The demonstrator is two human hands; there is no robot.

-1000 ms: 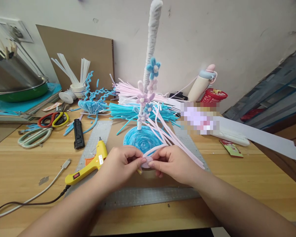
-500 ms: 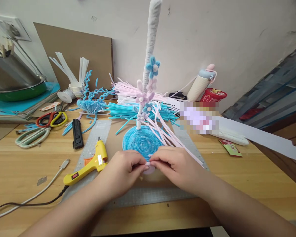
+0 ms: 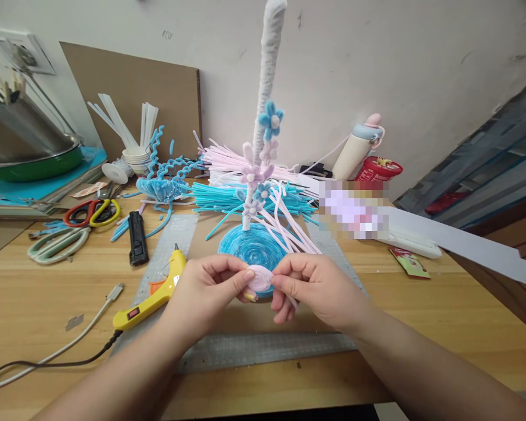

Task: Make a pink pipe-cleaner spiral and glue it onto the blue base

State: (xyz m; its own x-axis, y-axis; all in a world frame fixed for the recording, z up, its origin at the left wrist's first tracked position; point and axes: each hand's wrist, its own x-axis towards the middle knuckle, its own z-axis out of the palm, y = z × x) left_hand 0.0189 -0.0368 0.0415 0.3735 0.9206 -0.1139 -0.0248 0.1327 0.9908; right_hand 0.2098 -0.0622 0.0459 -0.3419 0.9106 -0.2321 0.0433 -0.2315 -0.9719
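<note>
Over the surface [image 3: 61, 304], the pink disc [image 3: 260, 278], probably light, soft and best taken by its rim, is pinched at opposite edges by the closed left hand [image 3: 213, 289] and right hand [image 3: 311, 287].

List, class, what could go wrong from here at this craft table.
The yellow glue gun lies near the left hand; if hot, it might burn. The pale pink disc could loosen if the left or right hand slips. The tall white stem might tip if bumped.
</note>
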